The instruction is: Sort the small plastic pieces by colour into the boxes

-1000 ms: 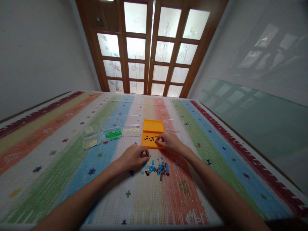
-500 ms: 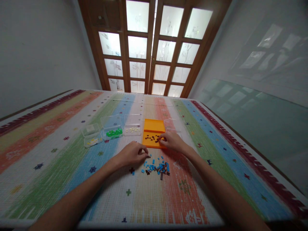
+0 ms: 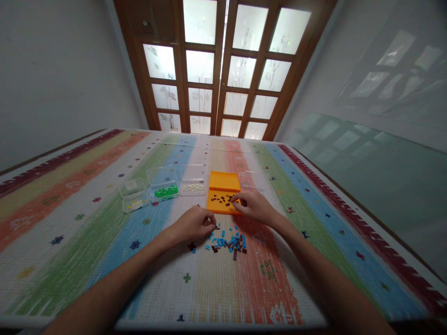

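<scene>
Pieces (image 3: 227, 204) in dark brown are spread across the lower half of an open orange case (image 3: 212, 208), and the right hand (image 3: 256, 207) is held over its right side, thumb and forefinger brought together low down. Whether anything is pinched between them cannot be told at this size. The left hand (image 3: 196, 222) is placed near the case's near left corner, its thumb and finger curled close beside a small brown piece (image 3: 217, 228) at the far edge of a mixed blue and brown heap (image 3: 228, 243) on the striped cloth (image 3: 216, 288); whether that piece is gripped or merely touched cannot be made out.

For handling this fine, a light fingertip pinch would seem best used, with each piece taken by its sides so that neighbours are not dragged along. Pieces at the heap's fringe would probably be parted more easily than those tangled in its middle. Over the case, the wrist is better kept clear of the rim, lest it be tipped. Yellow pieces (image 3: 137, 204), green pieces (image 3: 165, 191) and pale pieces (image 3: 193, 187) are kept apart in clear boxes to the left, safest left unbumped
</scene>
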Available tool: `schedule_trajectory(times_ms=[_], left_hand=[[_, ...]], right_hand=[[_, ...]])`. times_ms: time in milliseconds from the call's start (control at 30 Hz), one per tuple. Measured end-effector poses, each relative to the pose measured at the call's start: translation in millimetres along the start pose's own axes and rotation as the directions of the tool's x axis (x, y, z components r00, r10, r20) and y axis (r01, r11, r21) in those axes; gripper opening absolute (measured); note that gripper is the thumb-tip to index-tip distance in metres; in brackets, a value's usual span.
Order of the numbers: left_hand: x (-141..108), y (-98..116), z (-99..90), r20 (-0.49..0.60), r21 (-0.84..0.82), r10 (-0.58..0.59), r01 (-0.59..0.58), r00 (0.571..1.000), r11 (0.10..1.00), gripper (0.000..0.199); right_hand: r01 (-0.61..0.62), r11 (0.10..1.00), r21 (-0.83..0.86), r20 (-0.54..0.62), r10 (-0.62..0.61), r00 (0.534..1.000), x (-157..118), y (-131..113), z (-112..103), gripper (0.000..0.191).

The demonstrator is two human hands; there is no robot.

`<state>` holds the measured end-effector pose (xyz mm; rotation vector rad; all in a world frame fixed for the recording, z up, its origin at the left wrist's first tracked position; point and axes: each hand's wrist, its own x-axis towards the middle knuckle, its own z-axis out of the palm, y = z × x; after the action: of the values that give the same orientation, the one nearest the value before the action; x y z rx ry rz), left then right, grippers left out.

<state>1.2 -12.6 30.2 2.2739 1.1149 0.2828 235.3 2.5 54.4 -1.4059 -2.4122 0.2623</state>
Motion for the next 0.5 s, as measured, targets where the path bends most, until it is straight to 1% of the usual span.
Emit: schedule_trajectory(times_ms=[167, 300, 400, 500], left_hand=[[-2.2, 1.1, -3.4, 0.001, 0.013, 0.034, -0.034, 0.999, 0.999, 0.027], [-3.3, 6.1, -6.0, 0.01, 0.053, 0.017, -0.018, 1.0, 0.998, 0.023], [-2.8, 9.5, -4.2, 0.018, 0.104, 0.004, -0.006, 1.0, 0.995, 0.021], [-1.4, 9.0, -1.0, 0.02, 0.138, 0.035, -0.037, 0.999, 0.99, 0.018]], right_hand=[[0.012, 0.997, 0.076, -0.02, -0.01, 1.0, -12.3, 10.9, -1.0, 0.021], [-0.009, 0.991, 0.135, -0.022, 0.012, 1.0, -22.5, 22.7, -1.2, 0.021], [-0.013, 0.988, 0.156, -0.024, 0.017, 1.0, -28.5, 27.5, 0.7, 0.022], [-0.019, 0.987, 0.162, -0.018, 0.022, 1.0, -31.9, 28.6, 4.5, 0.022]])
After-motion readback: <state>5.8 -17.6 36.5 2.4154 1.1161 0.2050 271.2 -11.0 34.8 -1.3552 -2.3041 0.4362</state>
